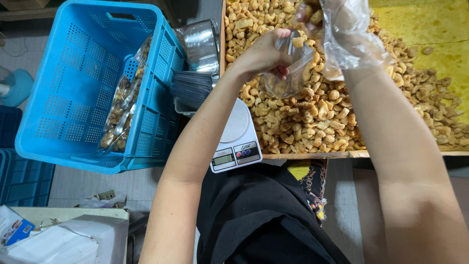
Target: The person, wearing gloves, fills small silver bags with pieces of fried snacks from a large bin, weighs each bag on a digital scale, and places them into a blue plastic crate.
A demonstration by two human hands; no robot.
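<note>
My left hand (pixel 264 51) grips the mouth of a clear plastic bag (pixel 286 73) and holds it over a big heap of golden fried crackling pieces (pixel 312 117) in a wooden tray (pixel 312 156). My right hand (pixel 337 24) wears a loose clear plastic glove and is closed on a handful of the crackling pieces just above the bag's mouth. A few pieces lie inside the bag.
A white digital kitchen scale (pixel 237 137) sits at the tray's left edge. Behind it are a stack of empty clear bags (pixel 191 87) and a steel bowl (pixel 200 44). A blue perforated crate (pixel 88 83) at left holds filled bags (pixel 122 107). Yellow oily paper (pixel 430 29) lines the tray.
</note>
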